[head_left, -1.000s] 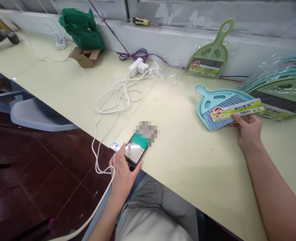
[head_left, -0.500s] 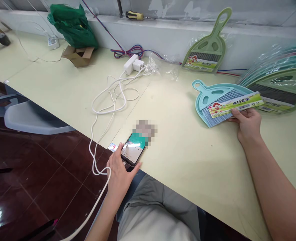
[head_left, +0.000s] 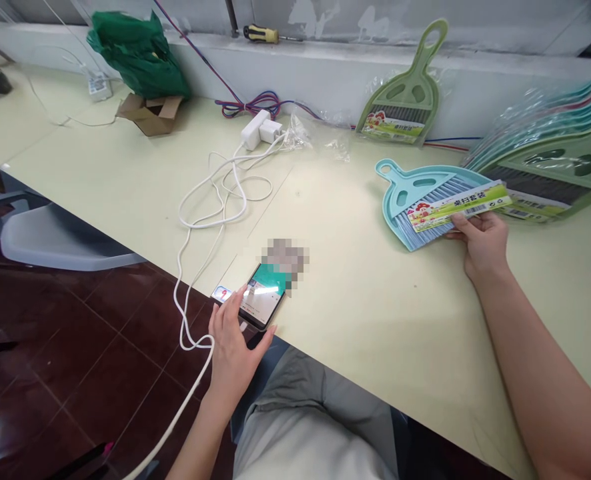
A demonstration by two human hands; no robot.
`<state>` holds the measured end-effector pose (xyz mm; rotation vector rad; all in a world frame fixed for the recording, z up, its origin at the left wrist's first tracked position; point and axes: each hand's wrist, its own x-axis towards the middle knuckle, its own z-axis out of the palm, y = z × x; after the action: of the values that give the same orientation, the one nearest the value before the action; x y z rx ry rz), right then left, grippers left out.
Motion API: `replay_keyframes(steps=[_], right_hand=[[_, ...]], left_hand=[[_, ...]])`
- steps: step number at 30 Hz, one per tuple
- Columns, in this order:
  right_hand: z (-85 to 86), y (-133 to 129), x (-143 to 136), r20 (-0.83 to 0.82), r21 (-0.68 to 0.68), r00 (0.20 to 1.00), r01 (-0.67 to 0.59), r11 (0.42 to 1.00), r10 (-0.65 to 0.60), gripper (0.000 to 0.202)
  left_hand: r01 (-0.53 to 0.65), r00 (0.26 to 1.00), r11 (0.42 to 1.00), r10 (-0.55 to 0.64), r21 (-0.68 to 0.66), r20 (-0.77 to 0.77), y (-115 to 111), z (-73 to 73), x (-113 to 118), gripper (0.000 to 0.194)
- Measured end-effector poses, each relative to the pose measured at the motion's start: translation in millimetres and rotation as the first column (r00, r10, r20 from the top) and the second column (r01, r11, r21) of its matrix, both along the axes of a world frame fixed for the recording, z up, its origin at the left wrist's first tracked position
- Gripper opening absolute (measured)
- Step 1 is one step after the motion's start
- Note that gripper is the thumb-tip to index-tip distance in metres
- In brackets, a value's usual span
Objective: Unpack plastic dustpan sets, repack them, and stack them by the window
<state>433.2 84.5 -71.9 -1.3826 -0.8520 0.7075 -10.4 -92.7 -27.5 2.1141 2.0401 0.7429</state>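
Observation:
A black smartphone [head_left: 262,297] with its screen lit lies at the table's front edge, its upper end covered by a pixelated patch. My left hand [head_left: 235,347] is around its lower end, fingertips along the left side and thumb by the lower right corner. On the right, my right hand [head_left: 486,248] pinches a light blue dustpan and brush set [head_left: 428,193] by its right side, thumb on the printed card. My other right fingers are partly hidden underneath. A stack of bagged dustpan sets [head_left: 550,170] stands just behind that hand.
A green bagged dustpan set [head_left: 403,97] leans on the wall. White cables [head_left: 235,193] run from a white plug adapter [head_left: 256,130] over the table edge. A cardboard box [head_left: 150,115], a green plastic bag [head_left: 138,57] and a screwdriver [head_left: 261,34] are farther back.
The whole view has shifted slightly, so things appear a little farther left. My left fingertips have moved slightly along the phone's side. My right hand still holds the dustpan set.

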Motion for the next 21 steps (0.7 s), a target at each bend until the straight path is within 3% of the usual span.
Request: replay_keyframes(steps=[8, 17, 21], right_hand=[[2.6, 0.2, -2.4, -0.008, -0.025, 1.000, 0.008, 1.000, -0.008, 0.045], [4.5, 0.1, -4.1, -0.007, -0.040, 1.000, 0.003, 0.999, -0.004, 0.046], [3.4, 0.6, -3.4, -0.015, -0.040, 1.000, 0.002, 0.999, -0.002, 0.047]], left_hand=[[0.100, 0.994, 0.994, -0.097, 0.041, -0.054, 7.6, 4.1, 1.3, 0.063], [0.105, 0.991, 0.993, -0.100, 0.055, -0.090, 36.2, 7.9, -5.7, 0.054], [0.170, 0.981, 0.985, -0.167, 0.017, -0.102, 43.1, 12.6, -6.0, 0.055]])
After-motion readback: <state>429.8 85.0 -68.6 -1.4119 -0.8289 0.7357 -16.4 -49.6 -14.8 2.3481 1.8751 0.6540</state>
